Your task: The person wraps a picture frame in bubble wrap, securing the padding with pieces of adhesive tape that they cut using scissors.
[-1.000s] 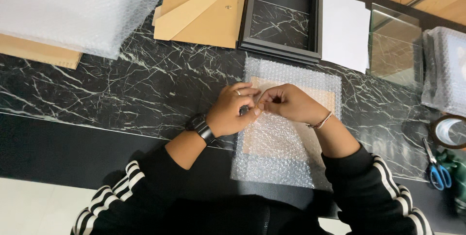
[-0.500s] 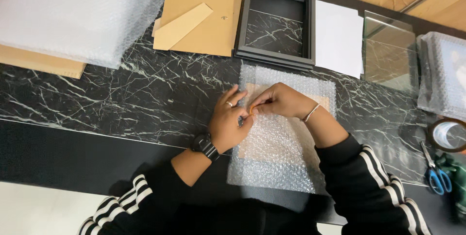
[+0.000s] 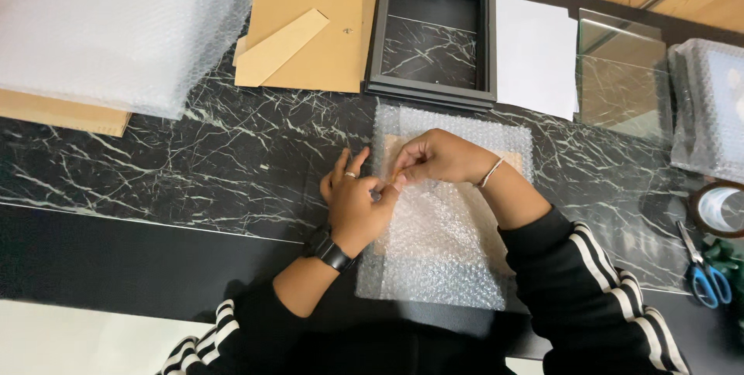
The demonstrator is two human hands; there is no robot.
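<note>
both forearms angle inward, the left hand [image 3: 355, 206] and right hand [image 3: 436, 156] meeting with fingertips pinched together, left index and middle fingers raised.

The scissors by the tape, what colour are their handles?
The scissors have blue handles, seen in the head view at the table's right edge.

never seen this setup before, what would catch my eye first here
First, the two hands meeting at the centre: the left hand and right hand pinch together at the left edge of a bubble wrap sheet laid over a tan board on the black marble table. Behind them sits an empty black frame, with blue-handled scissors at far right.
</note>
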